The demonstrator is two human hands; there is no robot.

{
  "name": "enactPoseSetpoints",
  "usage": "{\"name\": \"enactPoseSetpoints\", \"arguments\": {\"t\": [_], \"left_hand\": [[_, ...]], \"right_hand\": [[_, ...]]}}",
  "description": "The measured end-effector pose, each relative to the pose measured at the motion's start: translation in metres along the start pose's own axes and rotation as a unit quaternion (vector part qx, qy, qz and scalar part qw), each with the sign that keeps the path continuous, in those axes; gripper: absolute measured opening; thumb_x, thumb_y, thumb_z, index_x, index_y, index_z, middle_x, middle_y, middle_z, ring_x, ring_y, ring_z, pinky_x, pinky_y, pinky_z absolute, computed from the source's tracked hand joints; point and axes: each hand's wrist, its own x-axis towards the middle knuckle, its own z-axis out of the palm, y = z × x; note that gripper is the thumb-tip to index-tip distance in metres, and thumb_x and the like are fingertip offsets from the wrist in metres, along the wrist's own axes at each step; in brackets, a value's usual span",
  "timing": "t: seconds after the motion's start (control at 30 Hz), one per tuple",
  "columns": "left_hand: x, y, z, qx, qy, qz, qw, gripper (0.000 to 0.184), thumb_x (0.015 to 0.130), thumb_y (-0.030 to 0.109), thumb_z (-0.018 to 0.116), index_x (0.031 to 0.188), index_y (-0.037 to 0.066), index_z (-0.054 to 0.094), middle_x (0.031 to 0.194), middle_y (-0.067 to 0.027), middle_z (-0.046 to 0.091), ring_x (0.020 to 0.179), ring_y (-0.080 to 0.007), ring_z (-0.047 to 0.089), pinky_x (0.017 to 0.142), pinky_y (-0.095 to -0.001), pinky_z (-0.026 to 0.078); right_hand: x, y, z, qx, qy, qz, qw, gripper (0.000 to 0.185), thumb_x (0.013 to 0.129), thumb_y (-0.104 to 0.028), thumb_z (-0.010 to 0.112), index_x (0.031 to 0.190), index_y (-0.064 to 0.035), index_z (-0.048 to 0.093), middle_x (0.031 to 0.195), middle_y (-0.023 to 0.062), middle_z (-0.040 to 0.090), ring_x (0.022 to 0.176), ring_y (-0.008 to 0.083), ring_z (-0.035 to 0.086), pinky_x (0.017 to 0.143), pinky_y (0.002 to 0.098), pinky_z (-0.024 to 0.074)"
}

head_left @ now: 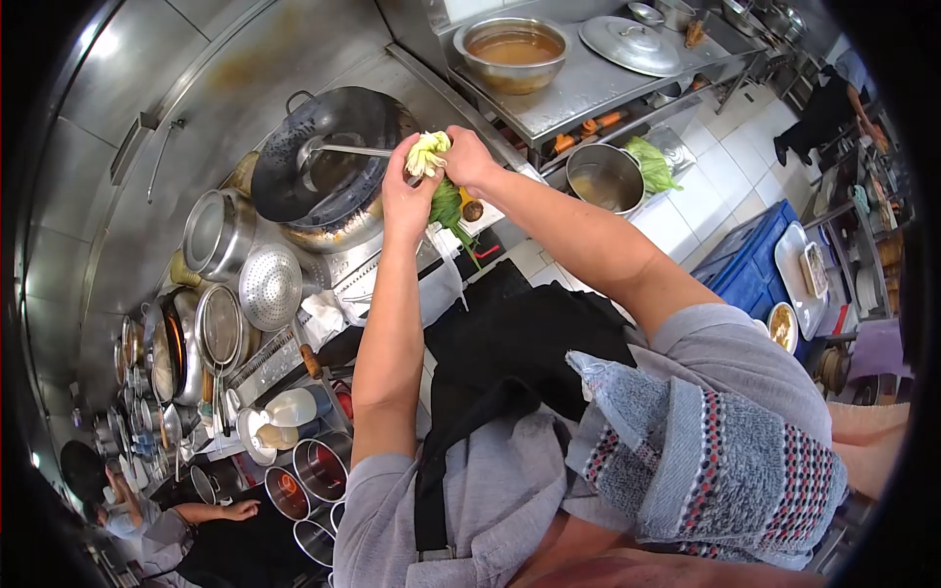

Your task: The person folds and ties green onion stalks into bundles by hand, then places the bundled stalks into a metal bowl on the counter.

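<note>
My left hand [406, 199] and my right hand [470, 159] are raised together, fingers closed around a pale yellow-green leafy vegetable [427, 154]. They are beside the near rim of a dark wok [279, 184] on the stove. A metal ladle [353, 150] rests in the wok, its handle reaching towards my hands. Below my hands lie dark green leaves [446, 208] and a round brown item [472, 211], possibly a mushroom, on a white surface. My fingertips are partly hidden by the vegetable.
A bowl of brownish liquid [515, 49] and a metal lid [630, 45] stand on the steel counter. A pot [605, 179] sits below. Strainers [271, 287] and pots line the left. Co-workers [828, 103] stand at far right and lower left [162, 534].
</note>
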Motion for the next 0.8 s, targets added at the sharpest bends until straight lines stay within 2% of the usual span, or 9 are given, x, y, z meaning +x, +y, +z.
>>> {"name": "enactPoseSetpoints", "arguments": {"t": [0.2, 0.33, 0.4, 0.43, 0.47, 0.57, 0.7, 0.73, 0.8], "left_hand": [[-0.007, -0.007, 0.001, -0.012, -0.015, -0.005, 1.000, 0.061, 0.079, -0.010, 0.068, 0.135, 0.006, 0.053, 0.123, -0.0084, 0.061, 0.113, -0.0162, 0.058, 0.096, -0.0297, 0.046], [-0.005, 0.002, 0.003, -0.001, 0.008, -0.017, 1.000, 0.056, 0.079, -0.012, 0.067, 0.130, 0.005, 0.056, 0.122, -0.0081, 0.062, 0.111, -0.0160, 0.059, 0.095, -0.0288, 0.047], [0.007, -0.007, -0.006, 0.090, 0.037, 0.048, 0.994, 0.052, 0.080, -0.013, 0.066, 0.128, 0.005, 0.057, 0.119, -0.0079, 0.062, 0.107, -0.0158, 0.060, 0.094, -0.0283, 0.047], [0.012, -0.009, -0.011, 0.064, 0.050, 0.044, 0.996, 0.050, 0.080, -0.013, 0.065, 0.127, 0.005, 0.057, 0.119, -0.0080, 0.063, 0.106, -0.0157, 0.060, 0.093, -0.0284, 0.047], [0.015, -0.013, -0.015, 0.037, 0.062, 0.038, 0.997, 0.048, 0.081, -0.012, 0.065, 0.126, 0.005, 0.058, 0.118, -0.0081, 0.063, 0.106, -0.0155, 0.060, 0.093, -0.0284, 0.048], [0.012, -0.028, -0.029, -0.118, 0.107, 0.019, 0.987, 0.041, 0.085, -0.013, 0.057, 0.123, 0.003, 0.056, 0.116, -0.0110, 0.062, 0.104, -0.0193, 0.062, 0.091, -0.0313, 0.051], [-0.009, -0.031, -0.042, -0.244, 0.113, -0.030, 0.963, 0.038, 0.088, -0.010, 0.055, 0.123, 0.003, 0.052, 0.114, -0.0139, 0.063, 0.101, -0.0236, 0.064, 0.088, -0.0360, 0.055], [-0.009, -0.026, -0.043, -0.262, 0.114, -0.033, 0.958, 0.038, 0.088, -0.009, 0.055, 0.123, 0.003, 0.052, 0.114, -0.0144, 0.063, 0.101, -0.0242, 0.065, 0.087, -0.0370, 0.056], [-0.010, -0.014, -0.041, -0.288, 0.116, -0.028, 0.950, 0.036, 0.088, -0.009, 0.057, 0.121, 0.003, 0.053, 0.112, -0.0134, 0.064, 0.099, -0.0227, 0.065, 0.085, -0.0357, 0.056]], "right_hand": [[0.003, 0.011, 0.001, -0.054, -0.015, -0.016, 0.998, 0.029, 0.075, -0.013, 0.071, 0.097, 0.0027, 0.063, 0.099, 0.0231, 0.068, 0.098, 0.0362, 0.067, 0.081, 0.0411, 0.0514], [0.014, 0.017, 0.010, 0.034, -0.035, -0.057, 0.997, 0.025, 0.076, -0.010, 0.068, 0.096, 0.0041, 0.061, 0.093, 0.0222, 0.068, 0.088, 0.0322, 0.070, 0.075, 0.0400, 0.0529], [0.003, -0.004, 0.005, 0.163, -0.071, 0.027, 0.984, 0.021, 0.078, -0.006, 0.065, 0.096, 0.0024, 0.058, 0.081, 0.0158, 0.064, 0.073, 0.0239, 0.066, 0.065, 0.0367, 0.0524], [-0.004, -0.018, -0.001, 0.199, -0.117, 0.059, 0.971, 0.018, 0.081, -0.004, 0.064, 0.097, -0.0012, 0.055, 0.079, 0.0097, 0.058, 0.066, 0.0161, 0.058, 0.061, 0.0345, 0.0519], [-0.006, -0.020, -0.002, 0.199, -0.119, 0.053, 0.971, 0.018, 0.081, -0.004, 0.064, 0.097, -0.0012, 0.055, 0.079, 0.0097, 0.058, 0.066, 0.0161, 0.058, 0.061, 0.0345, 0.0519], [-0.007, -0.012, 0.001, 0.370, -0.261, 0.110, 0.884, 0.013, 0.086, -0.003, 0.062, 0.097, -0.0039, 0.055, 0.090, 0.0089, 0.060, 0.069, 0.0159, 0.059, 0.068, 0.0385, 0.0564], [-0.017, -0.034, -0.032, 0.180, -0.358, 0.036, 0.915, 0.017, 0.086, -0.006, 0.063, 0.102, -0.0037, 0.058, 0.087, 0.0059, 0.061, 0.071, 0.0149, 0.059, 0.068, 0.0358, 0.0556], [-0.012, -0.041, -0.037, 0.179, -0.358, 0.034, 0.916, 0.017, 0.086, -0.006, 0.063, 0.102, -0.0037, 0.058, 0.087, 0.0059, 0.061, 0.071, 0.0149, 0.059, 0.068, 0.0358, 0.0556], [-0.001, -0.052, -0.043, 0.103, -0.262, -0.086, 0.956, 0.023, 0.084, -0.010, 0.067, 0.104, -0.0027, 0.059, 0.087, 0.0049, 0.063, 0.074, 0.0157, 0.060, 0.069, 0.0330, 0.0530]]}}
